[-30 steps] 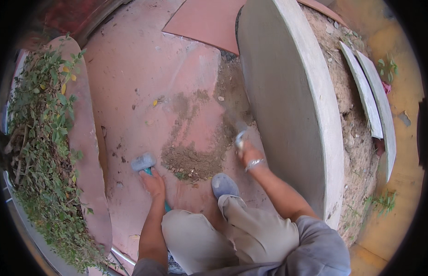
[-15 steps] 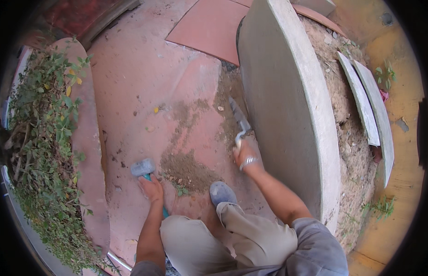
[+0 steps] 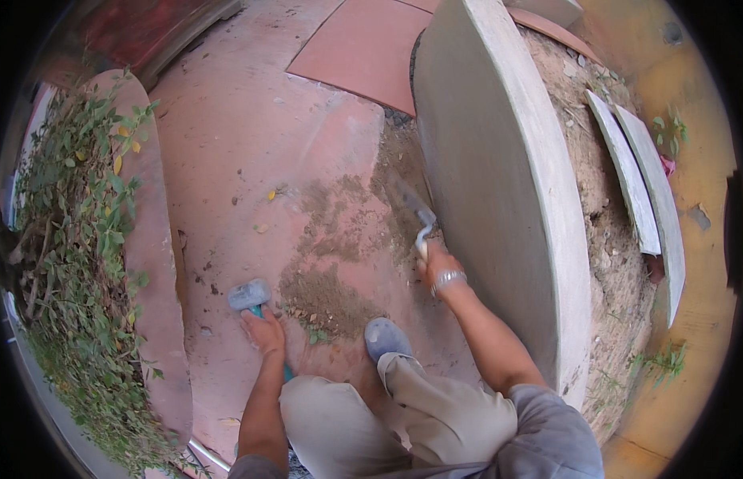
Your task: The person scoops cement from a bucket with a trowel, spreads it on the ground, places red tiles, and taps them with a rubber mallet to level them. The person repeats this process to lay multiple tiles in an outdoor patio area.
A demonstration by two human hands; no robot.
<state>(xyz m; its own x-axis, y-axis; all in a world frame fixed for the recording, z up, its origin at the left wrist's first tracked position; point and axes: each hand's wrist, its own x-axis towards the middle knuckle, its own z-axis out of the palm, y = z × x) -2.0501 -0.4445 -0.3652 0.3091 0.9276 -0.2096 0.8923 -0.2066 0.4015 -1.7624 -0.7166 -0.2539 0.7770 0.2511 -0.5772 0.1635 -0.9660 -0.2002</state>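
My right hand (image 3: 440,266) is closed on the handle of a trowel (image 3: 424,215). Its blade, smeared by motion, lies over a dirt-filled strip (image 3: 399,172) along the foot of the grey curved wall. In my left hand (image 3: 262,329) is a mallet with a teal handle and a grey head (image 3: 249,294); the head rests on or close to the reddish floor. Between the hands lies a heap of loose sandy soil (image 3: 327,297), with thinner soil scattered beyond it. A bracelet or watch with a metal band circles my right wrist.
The grey wall (image 3: 491,176) rises close by my right arm. Beyond it are bare earth and two leaning slabs (image 3: 644,184) beside a yellow wall. Leafy bushes (image 3: 76,279) grow behind a low reddish kerb (image 3: 152,271) on the left. A red tile (image 3: 363,48) lies ahead; my shoe (image 3: 386,338) stands by the soil heap.
My right hand and the trowel have shifted slightly right, toward the grey wall, the blade now blurred. My left hand and the mallet stay almost in place.
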